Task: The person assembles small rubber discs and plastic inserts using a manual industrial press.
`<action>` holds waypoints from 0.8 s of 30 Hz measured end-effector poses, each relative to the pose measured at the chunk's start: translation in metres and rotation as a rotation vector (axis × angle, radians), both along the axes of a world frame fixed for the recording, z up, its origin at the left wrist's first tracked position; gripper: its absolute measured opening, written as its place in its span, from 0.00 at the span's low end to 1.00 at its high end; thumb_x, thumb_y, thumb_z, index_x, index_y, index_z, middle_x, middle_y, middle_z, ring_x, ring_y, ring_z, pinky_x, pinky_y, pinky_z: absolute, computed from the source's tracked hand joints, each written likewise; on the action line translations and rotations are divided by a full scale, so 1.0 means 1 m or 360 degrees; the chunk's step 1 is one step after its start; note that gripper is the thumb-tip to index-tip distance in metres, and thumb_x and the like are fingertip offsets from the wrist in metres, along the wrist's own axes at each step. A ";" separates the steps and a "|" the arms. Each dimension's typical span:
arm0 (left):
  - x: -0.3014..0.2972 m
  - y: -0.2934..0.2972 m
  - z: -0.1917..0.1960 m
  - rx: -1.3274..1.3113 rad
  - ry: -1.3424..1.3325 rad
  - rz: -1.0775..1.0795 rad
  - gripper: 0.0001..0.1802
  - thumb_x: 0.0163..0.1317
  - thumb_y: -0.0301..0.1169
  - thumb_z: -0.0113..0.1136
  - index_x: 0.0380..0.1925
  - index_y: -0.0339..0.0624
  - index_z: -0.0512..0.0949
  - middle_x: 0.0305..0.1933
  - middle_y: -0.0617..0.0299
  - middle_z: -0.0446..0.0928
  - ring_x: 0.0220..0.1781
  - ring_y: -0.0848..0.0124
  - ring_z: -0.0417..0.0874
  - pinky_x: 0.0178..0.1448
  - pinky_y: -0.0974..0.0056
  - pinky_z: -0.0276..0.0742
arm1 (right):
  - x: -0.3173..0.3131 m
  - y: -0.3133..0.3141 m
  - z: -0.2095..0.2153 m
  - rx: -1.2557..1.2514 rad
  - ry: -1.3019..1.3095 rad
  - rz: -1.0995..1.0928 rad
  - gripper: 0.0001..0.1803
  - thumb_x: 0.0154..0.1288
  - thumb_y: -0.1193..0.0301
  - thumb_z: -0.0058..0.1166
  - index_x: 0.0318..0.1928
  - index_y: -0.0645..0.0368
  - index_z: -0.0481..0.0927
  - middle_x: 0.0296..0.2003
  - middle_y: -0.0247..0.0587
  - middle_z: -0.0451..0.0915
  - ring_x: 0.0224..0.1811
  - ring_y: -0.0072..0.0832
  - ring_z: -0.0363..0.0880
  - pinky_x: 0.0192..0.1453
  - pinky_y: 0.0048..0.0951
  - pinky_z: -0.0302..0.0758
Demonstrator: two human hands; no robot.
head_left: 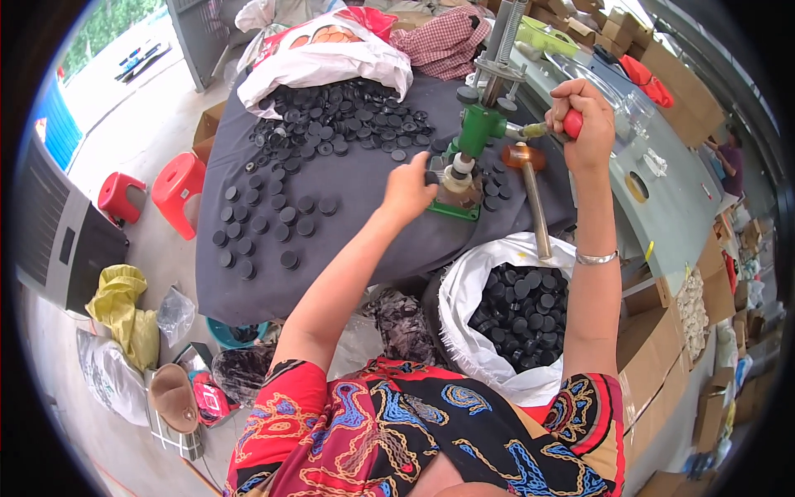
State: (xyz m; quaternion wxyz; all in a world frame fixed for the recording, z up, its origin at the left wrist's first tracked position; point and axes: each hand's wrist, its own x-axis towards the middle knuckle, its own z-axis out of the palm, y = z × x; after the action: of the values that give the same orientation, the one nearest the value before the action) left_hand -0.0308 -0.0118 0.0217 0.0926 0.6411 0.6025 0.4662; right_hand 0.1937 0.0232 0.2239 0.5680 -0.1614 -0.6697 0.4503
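A green hand press (474, 132) stands on the dark cloth, with a white part under its ram above a green base. My right hand (585, 124) is closed round the red ball knob (572, 123) at the end of the press lever. At the left side of the press, my left hand (409, 192) pinches a black round cap (431, 178) close to the base. Its fingers partly hide the cap. Many loose black caps (315, 132) lie in a heap spilling from a white sack (331, 62), and others are scattered over the cloth (348, 248).
A mallet (534, 195) lies right of the press. Below the table edge, an open white sack (464, 306) holds black caps. Red stools (178, 190) stand on the left. A greenish table (662, 190) and cardboard boxes (662, 348) flank the right side.
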 end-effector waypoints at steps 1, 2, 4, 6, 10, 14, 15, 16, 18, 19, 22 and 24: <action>0.008 0.005 -0.001 -0.0009 0.0085 -0.0016 0.34 0.45 0.28 0.63 0.56 0.35 0.67 0.35 0.40 0.80 0.39 0.45 0.81 0.46 0.49 0.77 | -0.001 0.000 0.000 0.0003 0.0008 -0.0004 0.13 0.58 0.75 0.38 0.32 0.69 0.77 0.17 0.39 0.71 0.17 0.23 0.66 0.27 0.26 0.69; 0.013 0.010 -0.002 -0.0009 0.0080 -0.0012 0.34 0.45 0.28 0.63 0.56 0.35 0.67 0.35 0.40 0.80 0.39 0.45 0.81 0.46 0.49 0.77 | -0.003 0.000 0.000 0.0003 0.0003 -0.0001 0.13 0.58 0.75 0.38 0.32 0.69 0.77 0.17 0.39 0.71 0.17 0.23 0.66 0.27 0.26 0.69; 0.023 0.017 -0.003 -0.0139 0.0227 0.0081 0.37 0.44 0.30 0.66 0.58 0.34 0.67 0.34 0.46 0.81 0.37 0.49 0.82 0.44 0.52 0.78 | -0.004 -0.002 0.000 -0.0031 0.0049 0.0040 0.13 0.58 0.75 0.38 0.32 0.70 0.77 0.17 0.39 0.71 0.17 0.23 0.66 0.27 0.27 0.69; 0.027 0.021 -0.003 -0.0120 0.0252 0.0072 0.41 0.44 0.31 0.67 0.61 0.33 0.63 0.33 0.47 0.80 0.37 0.48 0.81 0.44 0.51 0.77 | -0.004 -0.002 0.000 -0.0006 0.0040 0.0025 0.13 0.58 0.75 0.38 0.32 0.70 0.76 0.17 0.39 0.71 0.17 0.23 0.66 0.27 0.27 0.69; 0.039 0.024 0.001 -0.0171 0.0166 0.0109 0.46 0.44 0.30 0.68 0.64 0.33 0.59 0.37 0.47 0.80 0.41 0.50 0.81 0.47 0.52 0.76 | -0.001 0.000 -0.001 0.0049 0.0032 0.0018 0.13 0.58 0.74 0.38 0.32 0.70 0.76 0.17 0.39 0.71 0.17 0.23 0.66 0.27 0.27 0.69; 0.041 0.027 -0.008 -0.0072 0.0051 0.0173 0.47 0.44 0.30 0.71 0.64 0.31 0.58 0.38 0.47 0.81 0.44 0.50 0.80 0.49 0.53 0.76 | -0.003 0.005 0.003 0.0033 0.0038 0.0032 0.13 0.58 0.74 0.39 0.32 0.70 0.76 0.17 0.39 0.70 0.17 0.24 0.66 0.27 0.28 0.70; 0.040 0.027 -0.009 -0.0075 0.0054 0.0173 0.47 0.44 0.30 0.71 0.64 0.31 0.58 0.38 0.47 0.81 0.44 0.50 0.80 0.49 0.53 0.76 | -0.005 0.010 0.008 -0.0011 0.0046 0.0011 0.13 0.58 0.73 0.39 0.32 0.70 0.77 0.17 0.39 0.70 0.17 0.24 0.66 0.28 0.28 0.70; 0.040 0.028 -0.007 -0.0093 0.0088 0.0170 0.47 0.44 0.31 0.71 0.64 0.31 0.58 0.38 0.47 0.81 0.44 0.50 0.80 0.49 0.54 0.76 | -0.006 0.015 0.013 -0.0055 0.0053 -0.0016 0.14 0.58 0.73 0.39 0.33 0.70 0.77 0.16 0.40 0.70 0.17 0.24 0.66 0.28 0.28 0.70; 0.042 0.027 -0.003 -0.0112 0.0122 0.0163 0.47 0.45 0.31 0.72 0.64 0.30 0.58 0.38 0.47 0.81 0.44 0.50 0.80 0.49 0.54 0.76 | -0.007 0.026 0.021 -0.0080 0.0049 -0.0050 0.14 0.58 0.72 0.39 0.33 0.71 0.77 0.16 0.40 0.70 0.17 0.25 0.66 0.28 0.29 0.70; 0.044 0.026 0.005 -0.0214 0.0156 0.0179 0.47 0.45 0.31 0.72 0.63 0.29 0.58 0.39 0.48 0.81 0.44 0.50 0.80 0.49 0.54 0.76 | -0.006 0.030 0.024 -0.0127 0.0055 -0.0025 0.14 0.58 0.73 0.39 0.33 0.71 0.77 0.16 0.41 0.70 0.17 0.26 0.66 0.27 0.30 0.70; 0.053 0.028 0.018 -0.0360 0.0180 0.0208 0.46 0.45 0.32 0.72 0.63 0.28 0.59 0.39 0.49 0.81 0.44 0.50 0.80 0.50 0.54 0.76 | -0.003 0.035 0.026 -0.0165 0.0070 0.0006 0.14 0.58 0.73 0.39 0.32 0.71 0.77 0.16 0.42 0.70 0.17 0.27 0.65 0.27 0.30 0.69; 0.052 0.031 0.015 -0.0406 0.0172 0.0228 0.46 0.45 0.32 0.72 0.63 0.28 0.59 0.40 0.49 0.81 0.44 0.50 0.80 0.50 0.55 0.76 | -0.005 0.036 0.026 -0.0161 0.0079 0.0021 0.14 0.58 0.73 0.39 0.32 0.71 0.77 0.16 0.42 0.70 0.17 0.27 0.65 0.27 0.31 0.69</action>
State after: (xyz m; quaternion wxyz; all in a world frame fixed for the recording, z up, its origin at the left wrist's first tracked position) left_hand 0.0209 0.0190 0.0370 0.1074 0.6037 0.7051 0.3562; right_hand 0.1887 0.0587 0.2494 0.5727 -0.1743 -0.6329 0.4911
